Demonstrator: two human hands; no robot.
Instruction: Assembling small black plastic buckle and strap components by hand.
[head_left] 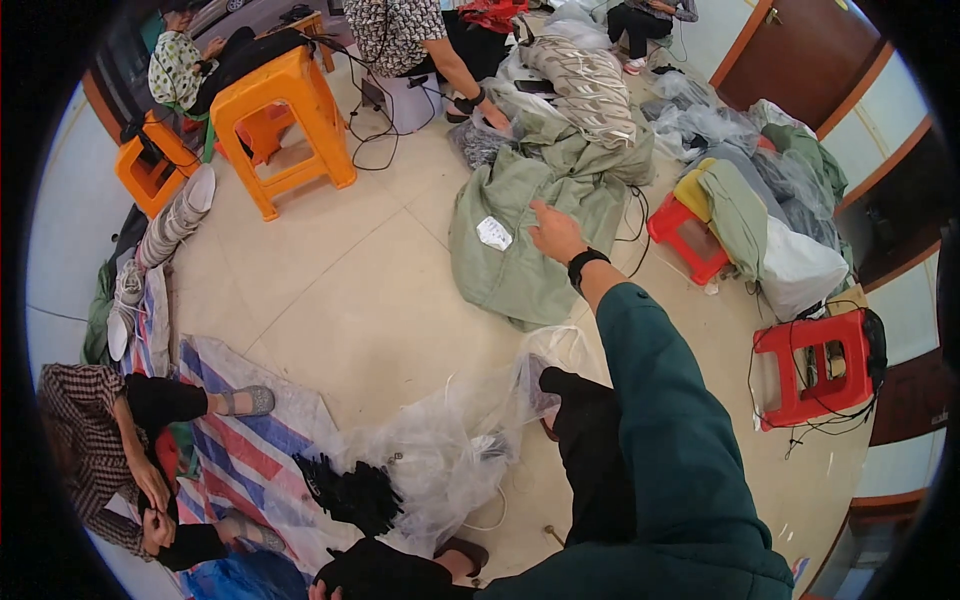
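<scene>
My right hand (556, 232), with a black band on the wrist, reaches out over a heap of light green cloth (510, 270) on the floor. Its index finger stretches forward and nothing shows in its grip; whether it touches the cloth I cannot tell. A small white paper label (494, 233) lies on the cloth, left of that hand. Of my left hand (325, 592) only a few fingertips show at the lower edge, apart and beside my black trouser leg. Near that leg lies a bundle of black cords or strips (350, 494) on clear plastic sheeting (440, 440).
Orange stools (285, 125) stand at the far left, red stools (815, 365) at the right. A co-worker's hand (492, 115) touches dark plastic-wrapped goods by the cloth. Another person in checks (90, 440) sits at left on a striped sheet (235, 440). Cables (375, 150) trail across the floor.
</scene>
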